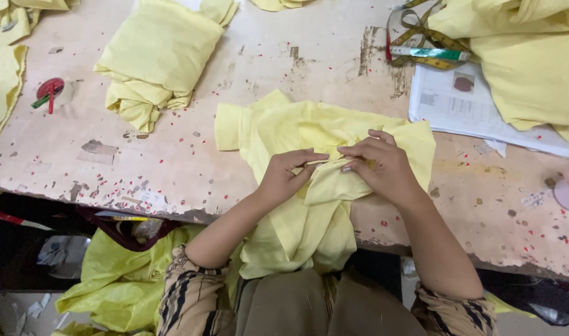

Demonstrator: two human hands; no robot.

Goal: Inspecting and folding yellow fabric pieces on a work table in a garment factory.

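1. A pale yellow garment (321, 155) lies at the table's (172, 162) near edge, its lower part hanging over.
2. Left hand (286, 177) and right hand (381, 165) pinch one folded seam between fingertips, inspecting or folding it.
3. The next move calls for keeping the fold taut.

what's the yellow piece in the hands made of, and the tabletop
Yellow garment: likely thin woven cotton, matte; it creases softly and drapes over the edge. Table: probably painted wood or board, pale coating worn through in dark scuffed patches.
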